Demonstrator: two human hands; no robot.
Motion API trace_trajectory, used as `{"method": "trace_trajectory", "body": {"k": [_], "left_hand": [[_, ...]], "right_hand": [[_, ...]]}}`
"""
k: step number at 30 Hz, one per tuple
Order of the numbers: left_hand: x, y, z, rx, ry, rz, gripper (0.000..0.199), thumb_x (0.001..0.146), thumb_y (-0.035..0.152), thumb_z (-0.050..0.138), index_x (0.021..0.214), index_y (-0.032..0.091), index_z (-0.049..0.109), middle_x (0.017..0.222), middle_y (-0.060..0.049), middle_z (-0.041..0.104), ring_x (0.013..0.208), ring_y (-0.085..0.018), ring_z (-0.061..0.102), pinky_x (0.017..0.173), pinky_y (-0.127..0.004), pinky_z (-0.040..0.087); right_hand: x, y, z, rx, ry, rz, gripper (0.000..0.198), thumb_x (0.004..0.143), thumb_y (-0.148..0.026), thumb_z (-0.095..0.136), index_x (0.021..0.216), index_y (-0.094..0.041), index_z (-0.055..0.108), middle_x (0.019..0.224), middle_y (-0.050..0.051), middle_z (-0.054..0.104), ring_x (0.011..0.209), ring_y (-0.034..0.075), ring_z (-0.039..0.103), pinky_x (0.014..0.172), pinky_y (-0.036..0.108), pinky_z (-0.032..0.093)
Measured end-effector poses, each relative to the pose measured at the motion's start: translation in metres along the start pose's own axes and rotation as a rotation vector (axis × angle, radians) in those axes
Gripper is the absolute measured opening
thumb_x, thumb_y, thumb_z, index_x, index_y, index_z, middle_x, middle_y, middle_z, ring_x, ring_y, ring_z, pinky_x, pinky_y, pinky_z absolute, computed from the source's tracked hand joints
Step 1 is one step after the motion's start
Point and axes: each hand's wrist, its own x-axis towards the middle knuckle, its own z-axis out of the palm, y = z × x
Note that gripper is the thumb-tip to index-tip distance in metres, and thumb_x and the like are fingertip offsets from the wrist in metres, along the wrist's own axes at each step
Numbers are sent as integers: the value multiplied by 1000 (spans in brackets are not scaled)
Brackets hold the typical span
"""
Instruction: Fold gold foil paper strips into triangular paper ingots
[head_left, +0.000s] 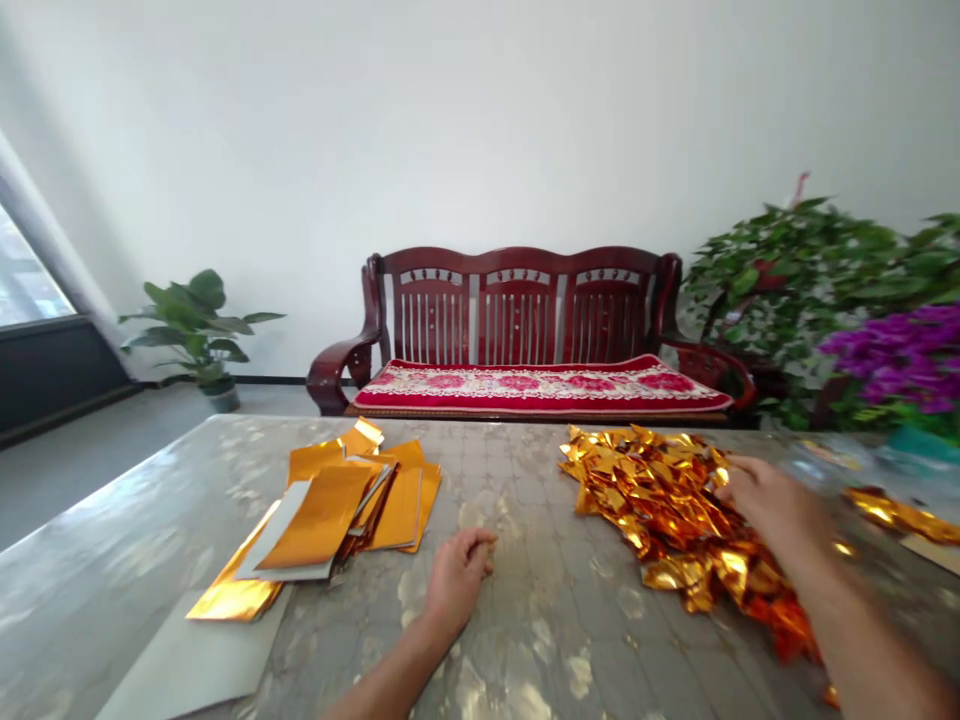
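My left hand rests on the table, its fingers curled in, and nothing shows in them. To its left lies a loose stack of gold foil paper sheets, some turned to their pale grey side. My right hand reaches to the right edge of a heap of folded shiny gold foil pieces. Its fingers are drawn together against the heap. Blur and the foil hide whether a piece is between the fingertips.
The patterned table has a pale sheet at front left. Clear plastic and more gold foil lie at the right. Behind stand a wooden bench, a potted plant and purple flowers.
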Motion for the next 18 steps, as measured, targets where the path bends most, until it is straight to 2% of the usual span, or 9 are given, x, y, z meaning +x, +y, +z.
{"method": "trace_trajectory", "body": {"k": [1, 3, 6, 10, 11, 13, 15, 18], "left_hand": [[0, 0, 1, -13, 8, -7, 31, 84, 29, 46, 98, 18, 71, 80, -3, 73, 66, -15, 67, 62, -25, 50], [-1, 1, 2, -6, 7, -1, 32, 84, 26, 45, 100, 18, 71, 88, -4, 75, 67, -15, 68, 64, -25, 51], [-4, 11, -2, 93, -59, 74, 31, 84, 22, 47, 101, 20, 73, 92, -3, 76, 72, -14, 69, 71, -25, 51], [-1, 34, -26, 336, -154, 142, 28, 80, 17, 53, 94, 22, 76, 87, -1, 77, 82, -16, 69, 74, -24, 48], [2, 40, -36, 393, -163, 133, 27, 81, 17, 55, 95, 22, 77, 87, -1, 77, 82, -16, 69, 74, -23, 47], [9, 50, -65, 487, -100, 96, 25, 83, 18, 56, 95, 23, 76, 89, -1, 77, 83, -16, 69, 75, -23, 46], [17, 54, -100, 581, 31, 68, 23, 86, 20, 55, 97, 24, 76, 96, -1, 77, 90, -16, 69, 77, -22, 45], [27, 47, -157, 794, 269, -51, 25, 90, 25, 53, 104, 25, 73, 104, -4, 76, 95, -21, 68, 75, -25, 43]], "right_hand": [[-12, -15, 10, 39, -74, -8, 38, 86, -34, 48, 111, -19, 73, 72, 10, 75, 53, 19, 61, 57, 32, 37], [-45, -49, 32, 154, -204, -102, 42, 88, -39, 43, 117, -24, 69, 77, 4, 76, 61, 19, 64, 61, 31, 41], [-98, -93, 68, 242, -387, -283, 41, 89, -40, 39, 109, -25, 72, 71, 0, 73, 71, 20, 68, 67, 29, 44], [-150, -116, 106, 292, -533, -394, 43, 90, -37, 35, 108, -22, 72, 71, 2, 73, 75, 20, 69, 68, 29, 44], [-157, -117, 112, 303, -564, -390, 44, 90, -37, 35, 108, -22, 72, 71, 2, 73, 74, 20, 68, 68, 29, 44], [-165, -115, 122, 312, -574, -356, 45, 90, -38, 33, 107, -22, 72, 69, 1, 72, 73, 21, 68, 68, 30, 44], [-167, -112, 126, 330, -563, -334, 46, 90, -39, 33, 108, -22, 71, 70, 2, 71, 73, 21, 68, 68, 30, 44], [-166, -110, 128, 337, -553, -334, 46, 90, -39, 33, 107, -22, 71, 70, 2, 71, 72, 21, 68, 67, 30, 43]]}}
